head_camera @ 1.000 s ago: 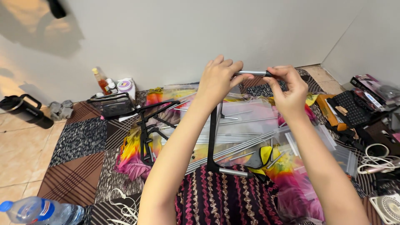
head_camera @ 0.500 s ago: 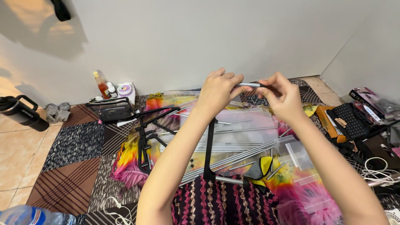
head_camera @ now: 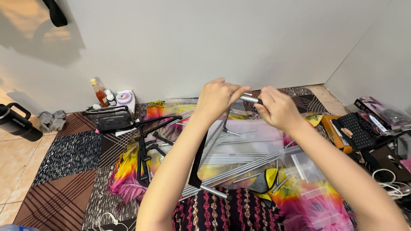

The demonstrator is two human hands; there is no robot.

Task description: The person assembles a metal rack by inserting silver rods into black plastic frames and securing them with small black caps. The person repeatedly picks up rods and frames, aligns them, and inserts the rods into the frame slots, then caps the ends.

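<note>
Nearest, a patterned dark cloth (head_camera: 239, 214) lies by a black frame piece (head_camera: 198, 164) with a metal rod end. Farther out, loose metal rods (head_camera: 239, 158) rest on clear plastic bags (head_camera: 252, 141). Above them, the left hand (head_camera: 218, 97) and right hand (head_camera: 277, 108) both pinch a short silver tube (head_camera: 249, 99). Bottles (head_camera: 100, 92) stand by the wall.

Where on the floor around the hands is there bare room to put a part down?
Bare rug lies at the left, between the black mug and the black frame pieces; the tiles beyond it are bare too. Under both hands, rods and plastic bags crowd the cloth. The right edge is packed with cables.
</note>
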